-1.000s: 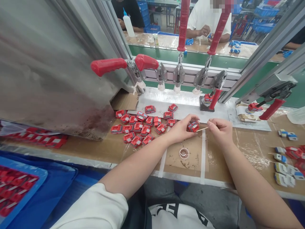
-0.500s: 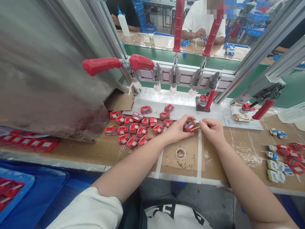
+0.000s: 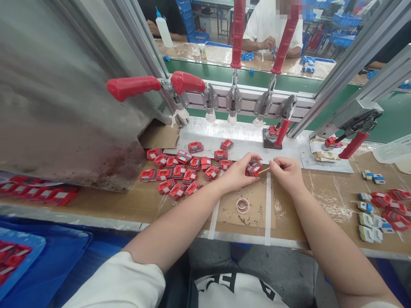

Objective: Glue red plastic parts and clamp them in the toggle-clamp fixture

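Note:
Between the thumb and fingers of my left hand (image 3: pixel 241 172) is a small red and grey plastic part (image 3: pixel 254 169), held above the cardboard. My right hand (image 3: pixel 287 173) pinches a thin pale stick (image 3: pixel 265 170), whose far end reaches the side of that part; whether it touches cannot be made out. Below the hands stands a small round cup (image 3: pixel 242 206) with a little brownish liquid in it. Left of my left hand, several similar red parts (image 3: pixel 179 171) lie in a loose group on the bench.
Toggle clamps with red handles (image 3: pixel 237 38) rise behind my hands on a metal frame. One clamp (image 3: pixel 281 132) presses a red part on a dark block. White-blue pieces (image 3: pixel 366 220) and red parts lie at the right. A metal panel (image 3: pixel 64 107) bounds the left. A person (image 3: pixel 268 30) works opposite.
The stick has shifted slightly against the held part, and my right hand has moved a little with it. The whole view has drifted slightly; the loose parts lie as before.

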Available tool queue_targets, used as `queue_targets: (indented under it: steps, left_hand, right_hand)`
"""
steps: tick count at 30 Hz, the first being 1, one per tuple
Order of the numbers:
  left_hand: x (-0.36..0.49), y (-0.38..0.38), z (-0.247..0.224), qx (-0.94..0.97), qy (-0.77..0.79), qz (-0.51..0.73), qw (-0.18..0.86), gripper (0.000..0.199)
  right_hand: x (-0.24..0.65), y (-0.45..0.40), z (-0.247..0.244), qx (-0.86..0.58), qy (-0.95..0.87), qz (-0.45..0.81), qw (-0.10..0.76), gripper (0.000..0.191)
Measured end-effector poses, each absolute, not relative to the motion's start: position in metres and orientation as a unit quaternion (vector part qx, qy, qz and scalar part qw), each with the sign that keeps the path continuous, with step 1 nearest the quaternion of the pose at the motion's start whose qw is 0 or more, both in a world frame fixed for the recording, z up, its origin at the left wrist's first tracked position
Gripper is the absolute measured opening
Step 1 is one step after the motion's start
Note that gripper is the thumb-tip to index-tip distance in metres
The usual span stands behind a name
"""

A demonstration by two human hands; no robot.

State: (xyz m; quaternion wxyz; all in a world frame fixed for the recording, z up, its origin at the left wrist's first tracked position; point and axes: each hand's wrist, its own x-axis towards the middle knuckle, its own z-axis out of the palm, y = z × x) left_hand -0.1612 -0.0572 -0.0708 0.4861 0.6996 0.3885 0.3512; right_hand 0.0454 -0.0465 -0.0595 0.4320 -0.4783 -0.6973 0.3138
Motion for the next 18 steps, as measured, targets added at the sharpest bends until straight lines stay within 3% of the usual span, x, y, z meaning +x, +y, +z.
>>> queue_targets:
  steps: [14,18]
  left_hand:
    - [-0.1613,-0.0587,-0.07,0.702,0.397,0.349,0.477,0.054]
    - [-0.1608,-0.0588,-0.0703,0.698,0.399,0.357,0.476,0.054]
  right_hand:
    - [0.0445,-0.0478,-0.0524,-0.477,-0.732,0.219,0.435,0.041]
    - [0.0457,-0.0512,-0.0496,-0.439,-0.744,0.18,0.47,0.043]
